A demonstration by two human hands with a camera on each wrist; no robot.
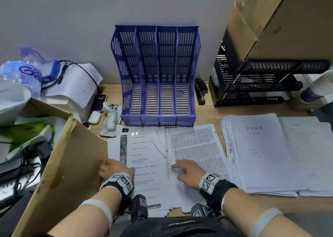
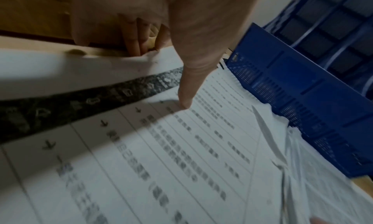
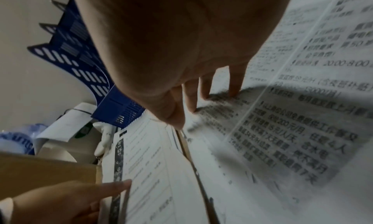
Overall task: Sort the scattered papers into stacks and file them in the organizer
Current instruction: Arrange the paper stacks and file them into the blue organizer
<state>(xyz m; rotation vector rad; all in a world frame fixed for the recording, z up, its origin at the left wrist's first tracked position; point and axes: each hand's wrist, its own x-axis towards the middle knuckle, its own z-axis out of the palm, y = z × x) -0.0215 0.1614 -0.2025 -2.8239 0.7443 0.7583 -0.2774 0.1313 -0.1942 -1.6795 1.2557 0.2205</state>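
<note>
A blue four-slot organizer [image 1: 158, 74] stands empty against the wall. In front of it lie two paper stacks side by side. My left hand [image 1: 112, 166] is at the left edge of the form stack with a dark strip [image 1: 142, 152]. In the left wrist view the thumb presses on top of that form stack [image 2: 181, 147] while the fingers [image 2: 135, 47] curl at its edge, so my left hand [image 2: 161, 78] pinches it. My right hand [image 1: 182, 170] rests with spread fingertips on the dense-text stack [image 1: 196, 146]. In the right wrist view my right hand [image 3: 201, 109] touches this dense-text stack [image 3: 282, 131], thumb at its left edge.
Two more paper stacks [image 1: 261, 155] lie at the right. A cardboard flap [image 1: 68, 164] rises right beside my left hand. A black tray rack [image 1: 252, 85] and stapler [image 1: 201, 92] sit right of the organizer; a white controller [image 1: 110, 116], earbuds case [image 1: 94, 117] and bottle [image 1: 23, 74] at left.
</note>
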